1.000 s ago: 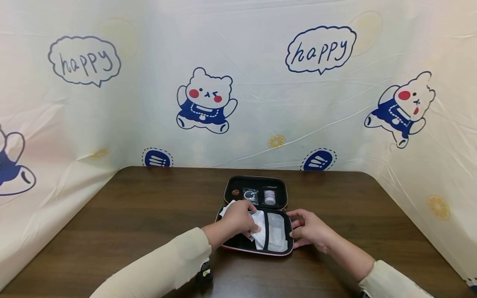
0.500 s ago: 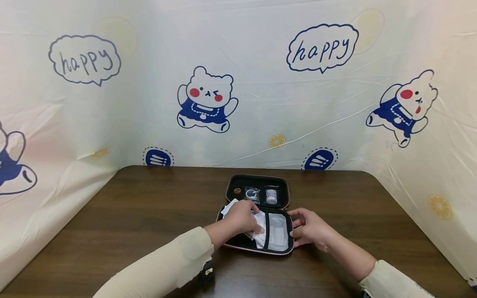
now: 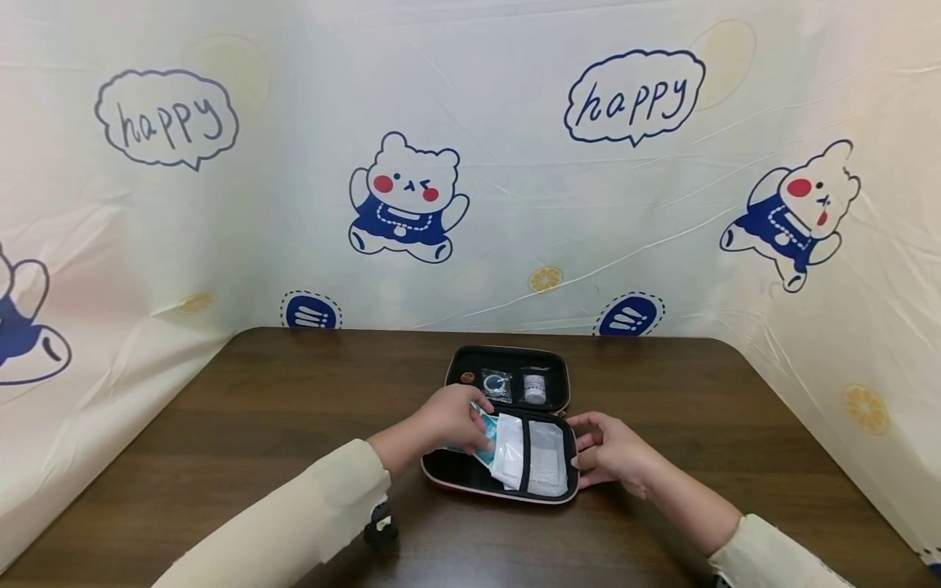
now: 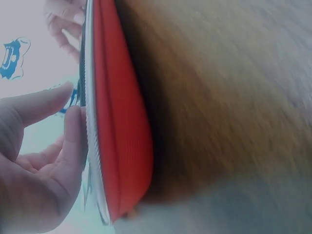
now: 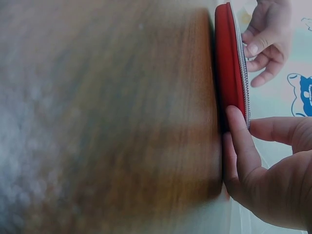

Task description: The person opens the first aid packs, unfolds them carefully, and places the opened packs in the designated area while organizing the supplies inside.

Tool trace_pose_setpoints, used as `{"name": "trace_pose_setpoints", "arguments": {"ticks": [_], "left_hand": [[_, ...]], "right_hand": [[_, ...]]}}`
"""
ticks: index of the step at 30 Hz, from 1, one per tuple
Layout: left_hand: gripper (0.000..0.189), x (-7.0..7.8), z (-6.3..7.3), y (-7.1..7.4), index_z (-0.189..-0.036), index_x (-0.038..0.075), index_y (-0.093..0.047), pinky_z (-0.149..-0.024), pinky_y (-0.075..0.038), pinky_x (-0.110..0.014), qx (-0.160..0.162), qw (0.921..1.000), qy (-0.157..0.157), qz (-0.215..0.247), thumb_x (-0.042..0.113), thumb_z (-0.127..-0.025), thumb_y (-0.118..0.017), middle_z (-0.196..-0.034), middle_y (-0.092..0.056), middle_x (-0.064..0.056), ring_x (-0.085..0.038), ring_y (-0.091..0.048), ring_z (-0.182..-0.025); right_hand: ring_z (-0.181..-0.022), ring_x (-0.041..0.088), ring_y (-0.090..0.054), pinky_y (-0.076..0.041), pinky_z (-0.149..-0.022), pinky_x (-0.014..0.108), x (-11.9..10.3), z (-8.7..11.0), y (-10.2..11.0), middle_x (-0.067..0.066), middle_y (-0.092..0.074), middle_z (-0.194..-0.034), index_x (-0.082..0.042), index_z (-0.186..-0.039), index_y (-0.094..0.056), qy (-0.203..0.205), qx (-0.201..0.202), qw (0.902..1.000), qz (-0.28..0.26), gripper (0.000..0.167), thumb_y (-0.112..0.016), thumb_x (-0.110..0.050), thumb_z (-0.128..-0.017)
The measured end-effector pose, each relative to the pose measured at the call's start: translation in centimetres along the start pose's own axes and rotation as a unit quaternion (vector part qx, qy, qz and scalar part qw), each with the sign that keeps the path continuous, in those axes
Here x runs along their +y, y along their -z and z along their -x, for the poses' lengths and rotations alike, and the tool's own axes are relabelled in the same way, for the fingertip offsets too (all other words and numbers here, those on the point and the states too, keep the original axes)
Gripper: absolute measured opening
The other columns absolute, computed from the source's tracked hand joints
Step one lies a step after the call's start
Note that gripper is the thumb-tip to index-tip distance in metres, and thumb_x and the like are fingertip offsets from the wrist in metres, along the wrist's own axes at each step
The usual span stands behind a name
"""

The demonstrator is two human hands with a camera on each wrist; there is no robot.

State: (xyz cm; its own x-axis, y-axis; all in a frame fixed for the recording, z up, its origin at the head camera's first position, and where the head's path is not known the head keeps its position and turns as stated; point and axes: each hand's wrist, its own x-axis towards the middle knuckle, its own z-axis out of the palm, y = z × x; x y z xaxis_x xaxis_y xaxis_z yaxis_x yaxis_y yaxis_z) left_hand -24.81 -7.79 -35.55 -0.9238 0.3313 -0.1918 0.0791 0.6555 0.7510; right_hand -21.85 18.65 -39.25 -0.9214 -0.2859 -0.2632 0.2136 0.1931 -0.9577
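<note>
A zip case, red outside and black inside, lies unfolded on the table. My left hand is over its left part, and the fingers pinch a teal packet. Much of that packet is hidden by the hand and by a white packet overlapping it. A black strap runs across the case, with a white mesh-like piece to its right. At the right edge, my right hand grips the case; the right wrist view has its thumb on the zip rim and a finger against the red side.
In the far half of the case sit a small brown disc, a clear bag with a ring-shaped item and a white bottle. Brown wooden table surrounds the case. A printed curtain hangs behind it.
My left hand has shifted left off the white packet, uncovering it and the teal packet. The white packet now lies flatter, its upper left corner no longer sticking out. My right hand stays in place.
</note>
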Motion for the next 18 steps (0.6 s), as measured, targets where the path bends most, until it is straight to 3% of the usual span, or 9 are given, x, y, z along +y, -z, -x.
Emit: {"name": "trace_pose_setpoints", "arguments": {"ticks": [6, 12, 18], "left_hand": [[0.044, -0.9, 0.1, 1.0, -0.11, 0.004, -0.065, -0.057, -0.057, -0.027, -0.003, 0.9999, -0.01, -0.001, 0.004, -0.071, -0.086, -0.083, -0.061, -0.008, -0.02, -0.059, -0.069], [0.04, -1.8, 0.3, 1.6, -0.107, 0.004, -0.066, -0.059, -0.058, -0.029, -0.007, 0.9994, -0.022, 0.027, -0.001, -0.072, -0.084, -0.091, -0.06, -0.01, -0.021, -0.06, -0.075], [0.033, -2.6, 0.6, 2.5, -0.105, 0.004, -0.069, -0.06, -0.058, -0.03, -0.017, 0.9976, -0.062, 0.026, 0.002, -0.075, -0.083, -0.093, -0.062, -0.008, -0.02, -0.061, -0.073]], "right_hand": [[-0.078, 0.026, -0.061, -0.06, -0.065, 0.043, -0.1, 0.0, 0.1, 0.022, -0.054, -0.102, 0.007, -0.138, -0.036, -0.003, 0.0, 1.0, 0.005, 0.065, -0.063, 0.016, -0.079], [-0.079, 0.027, -0.061, -0.06, -0.066, 0.042, -0.3, 0.1, 0.0, 0.022, -0.053, -0.103, 0.006, -0.138, -0.037, -0.011, 0.004, 0.9999, 0.012, 0.064, -0.063, 0.016, -0.08], [-0.08, 0.027, -0.06, -0.06, -0.066, 0.042, -0.3, 0.1, 0.1, 0.022, -0.053, -0.104, 0.006, -0.138, -0.037, -0.011, 0.003, 0.9999, 0.009, 0.064, -0.063, 0.016, -0.08]]}}
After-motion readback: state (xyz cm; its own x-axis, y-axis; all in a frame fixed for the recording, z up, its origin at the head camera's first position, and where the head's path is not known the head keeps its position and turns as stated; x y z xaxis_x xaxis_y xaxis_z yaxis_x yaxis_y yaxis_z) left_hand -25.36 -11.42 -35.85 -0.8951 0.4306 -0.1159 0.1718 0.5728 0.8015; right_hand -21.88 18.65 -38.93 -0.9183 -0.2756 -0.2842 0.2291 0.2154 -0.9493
